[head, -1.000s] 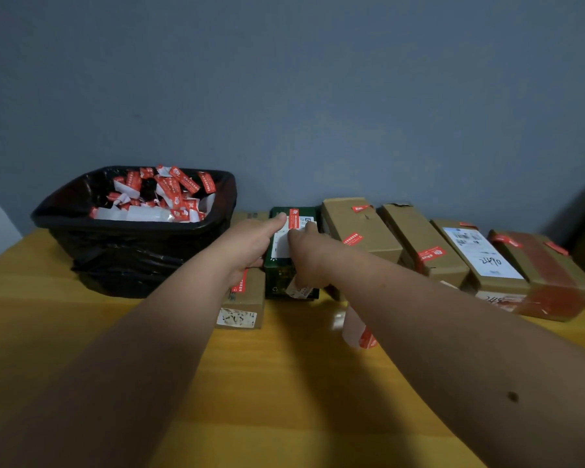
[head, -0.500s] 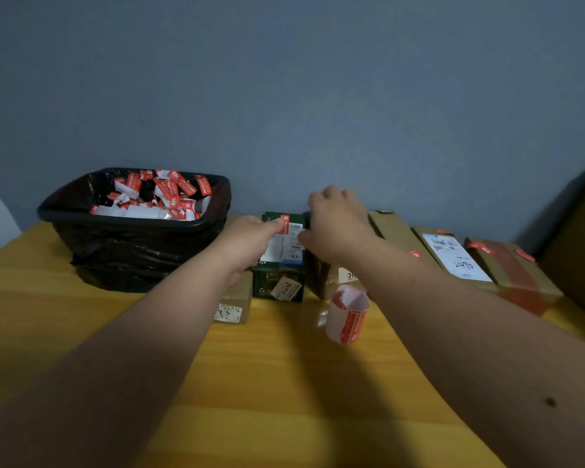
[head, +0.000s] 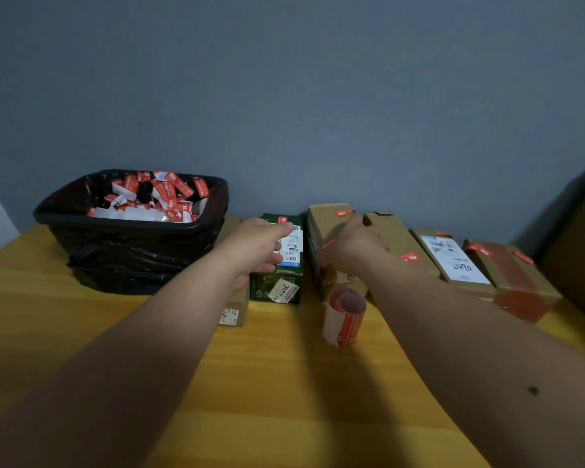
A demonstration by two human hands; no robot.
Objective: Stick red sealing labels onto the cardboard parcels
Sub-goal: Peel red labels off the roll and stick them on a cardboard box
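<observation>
My left hand (head: 257,248) holds the green parcel (head: 277,285), thumb on its white shipping label and fingers curled at its left side. A red label (head: 282,219) sits at that parcel's far end. My right hand (head: 348,244) lies over the brown cardboard parcel (head: 325,214) just to the right, fingers curled down over its left edge, where a red label (head: 328,243) shows. Another red label (head: 342,213) is on that parcel's top. A roll of red sealing labels (head: 343,315) stands on the table in front of it.
A black-lined bin (head: 132,251) with peeled backing strips and red scraps stands at the left. A small cardboard parcel (head: 233,312) lies under my left wrist. Three more parcels (head: 399,241), (head: 453,261), (head: 514,278) line the wall to the right on the yellow table (head: 284,383).
My right hand left the green parcel, rose over the neighbouring cardboard parcel, then came down onto it. My left hand stayed on the green parcel. The view shifted slightly.
</observation>
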